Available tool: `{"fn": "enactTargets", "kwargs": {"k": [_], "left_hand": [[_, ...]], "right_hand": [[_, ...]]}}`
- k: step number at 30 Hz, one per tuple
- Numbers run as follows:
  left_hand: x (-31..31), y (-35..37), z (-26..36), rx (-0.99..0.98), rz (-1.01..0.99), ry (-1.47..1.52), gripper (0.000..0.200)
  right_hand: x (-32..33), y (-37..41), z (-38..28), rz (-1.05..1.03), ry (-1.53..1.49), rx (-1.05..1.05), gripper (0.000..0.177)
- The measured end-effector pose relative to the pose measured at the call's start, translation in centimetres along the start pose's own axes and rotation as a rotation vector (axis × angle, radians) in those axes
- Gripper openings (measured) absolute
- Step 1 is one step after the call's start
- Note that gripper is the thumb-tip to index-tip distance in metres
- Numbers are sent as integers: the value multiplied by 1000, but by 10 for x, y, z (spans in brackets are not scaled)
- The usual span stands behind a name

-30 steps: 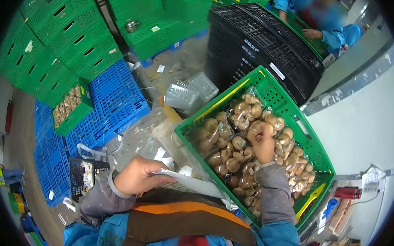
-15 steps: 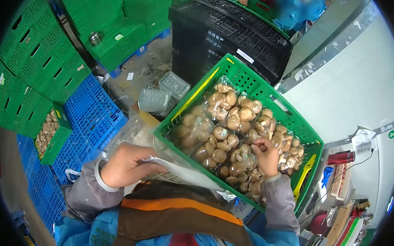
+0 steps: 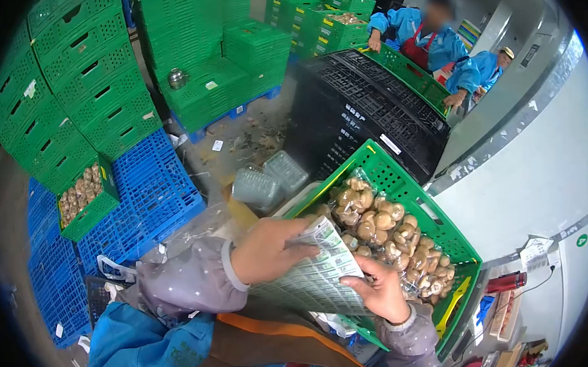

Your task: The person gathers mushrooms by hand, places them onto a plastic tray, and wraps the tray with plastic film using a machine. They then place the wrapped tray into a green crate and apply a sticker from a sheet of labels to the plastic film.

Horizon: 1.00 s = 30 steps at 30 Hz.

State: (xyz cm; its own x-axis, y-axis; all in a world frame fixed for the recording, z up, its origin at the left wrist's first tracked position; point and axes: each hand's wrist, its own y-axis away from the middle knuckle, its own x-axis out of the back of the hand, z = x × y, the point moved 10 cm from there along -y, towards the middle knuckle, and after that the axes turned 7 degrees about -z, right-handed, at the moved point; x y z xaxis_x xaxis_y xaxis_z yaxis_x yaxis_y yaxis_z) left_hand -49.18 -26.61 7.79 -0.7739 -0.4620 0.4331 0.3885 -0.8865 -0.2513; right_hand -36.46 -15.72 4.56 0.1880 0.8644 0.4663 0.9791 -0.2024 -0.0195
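Observation:
Between my hands is a label sheet (image 3: 322, 269) printed with rows of small green-and-white labels, tilted over the near side of a green crate (image 3: 434, 205). My left hand (image 3: 270, 249) grips its left edge, thumb on top. At the right edge, my right hand (image 3: 383, 290) has its thumb and fingers closed on the sheet. Behind and beneath it, the crate holds several clear-wrapped packs of brown mushrooms (image 3: 386, 223). The sheet and my hands hide the crate's near left part.
Black crates (image 3: 373, 107) stand just beyond. Clear plastic trays (image 3: 267, 178) lie on the floor to their left. Stacked green crates (image 3: 79, 69) and blue pallets (image 3: 146, 181) fill the left. At the back, a person (image 3: 424, 33) holds another green crate (image 3: 412, 73), with another person beside.
My right hand has left the mushroom packs and come to the label sheet. My left hand has moved right and turned the sheet's printed side up. The view has shifted, showing more of the people.

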Motion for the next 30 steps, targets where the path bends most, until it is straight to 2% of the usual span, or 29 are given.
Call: {"fn": "enactTargets", "kwargs": {"k": [1, 4, 6, 7, 9, 12, 13, 15, 17, 19, 20, 25, 26, 27, 28, 30], "left_hand": [[1, 2, -2, 1, 3, -3, 30], [0, 7, -10, 84, -65, -187, 31], [-4, 9, -16, 240, -213, -343, 28], [-7, 9, -17, 241, -213, -346, 28], [-4, 9, -12, 101, -37, 301, 28], [-17, 14, -29, 161, -37, 287, 27], [-16, 12, -25, 147, -25, 279, 27], [-15, 10, 2, -42, -25, 264, 27], [-14, 9, -3, -19, -17, 251, 20], [-7, 13, 6, -91, 68, -51, 12], [0, 16, 11, -159, 159, -30, 14], [2, 22, 4, -103, 125, -208, 19], [-2, 22, -7, -21, 54, -117, 17], [-8, 21, -16, 60, -17, -26, 17], [-11, 22, -16, 58, -20, -26, 17], [-21, 25, -18, 76, -40, 205, 24]], "right_hand": [[3, 0, -12, 56, 122, 70, 30], [4, 5, -17, 104, 207, 106, 35], [7, 10, -26, 160, 315, 149, 38], [7, 11, -27, 161, 313, 152, 38], [2, 10, -31, 111, 409, 161, 39], [-1, -1, -39, 94, 189, 81, 41], [-1, -5, -36, 125, 94, 98, 36], [0, -9, -37, 203, 152, 100, 30], [-2, -10, -50, 200, 224, 137, 27], [-7, -8, -56, 191, 287, 152, 24], [-6, -5, -60, 224, 309, 190, 23], [-6, 1, -64, 262, 340, 275, 23], [-6, -1, -52, 222, 277, 182, 22], [-4, -1, -50, 225, 277, 180, 22], [-2, -3, -37, 198, 135, 104, 23], [-3, -8, -12, 88, -150, -64, 28]]}}
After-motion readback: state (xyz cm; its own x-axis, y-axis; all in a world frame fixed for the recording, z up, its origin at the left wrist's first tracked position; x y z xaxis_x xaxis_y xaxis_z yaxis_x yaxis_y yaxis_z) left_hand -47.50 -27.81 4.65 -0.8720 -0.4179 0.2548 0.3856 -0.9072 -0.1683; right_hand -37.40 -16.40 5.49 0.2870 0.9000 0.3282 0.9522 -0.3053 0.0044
